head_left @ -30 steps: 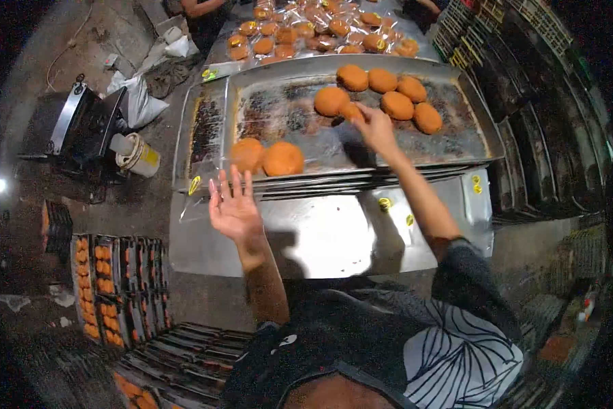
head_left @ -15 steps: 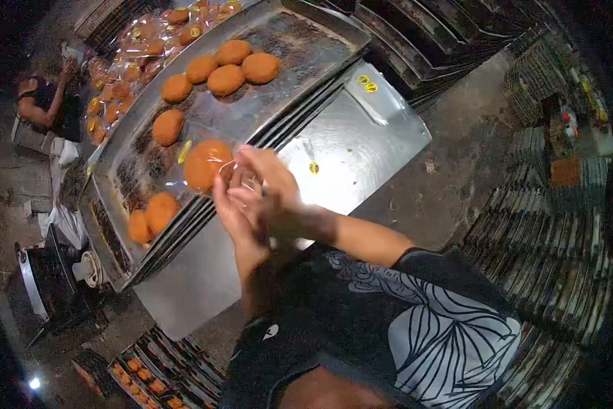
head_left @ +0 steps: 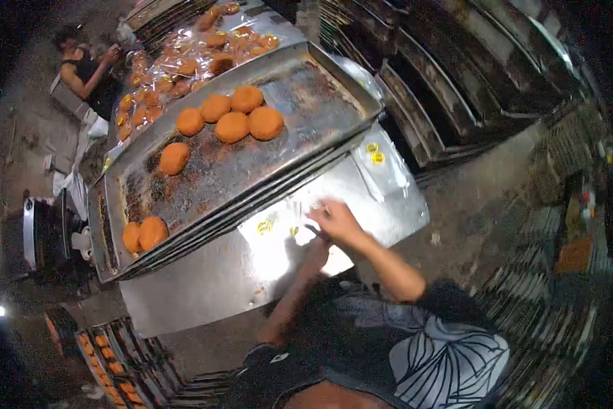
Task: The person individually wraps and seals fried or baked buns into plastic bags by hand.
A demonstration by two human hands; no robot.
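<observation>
Meeting just inside the near edge of a gleaming metal worktop [head_left: 197, 303], a person's bare hands come together without the bagged bun they held over the tray half a second earlier. The right hand [head_left: 338, 222], blurred, is partly curled, thumb and fingertips drawn close; whether they pinch a film of clear plastic, the glare does not tell. The left hand [head_left: 316, 254] lies in shadow below it, half hidden, and neither its spread nor any hold can be made out.

Near the fingers, toward the tray, yellow-labelled clear bags [head_left: 265, 227] lie on the worktop; more labelled bags [head_left: 375, 154] lie at its right end. Where the bagged bun now rests cannot be told.

Beyond the hands, the tray [head_left: 320, 88] carries the same eight bare buns as it did half a second ago: five buns [head_left: 232, 127] bunched near the middle of its far edge, one bun [head_left: 175, 158] apart to their left, and two buns [head_left: 153, 233] side by side at the near-left corner. By appearances, the handling of one wrapped bun is over, while these eight remain unwrapped.

Past the tray's far edge spreads a heap of wrapped buns [head_left: 186, 67], with another person [head_left: 88, 75] off its left end. Dark trays [head_left: 415, 95] stand off the right.
</observation>
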